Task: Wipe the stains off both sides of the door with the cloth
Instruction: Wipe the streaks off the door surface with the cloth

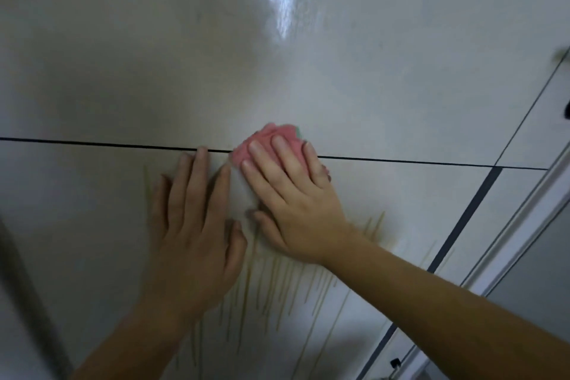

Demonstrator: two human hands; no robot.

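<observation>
Glossy door [123, 55]: right hand [296, 200], fingers straight, presses crumpled pink cloth [268, 137]; left hand [191, 225] flat, nine o'clock (yellowish streaks [268, 287] at six).

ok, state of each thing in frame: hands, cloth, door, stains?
left hand: flat on the door, holding nothing.
right hand: fingers straight, pressing the cloth to the door.
cloth: pink, bunched under the right hand's fingers.
stains: yellowish drip streaks, unwiped below both hands.
door: glossy, streaked in its lower panel.

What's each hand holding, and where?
Nothing is gripped. The right hand presses the cloth to the door, fingers over its near part; the left hand is empty.
</observation>
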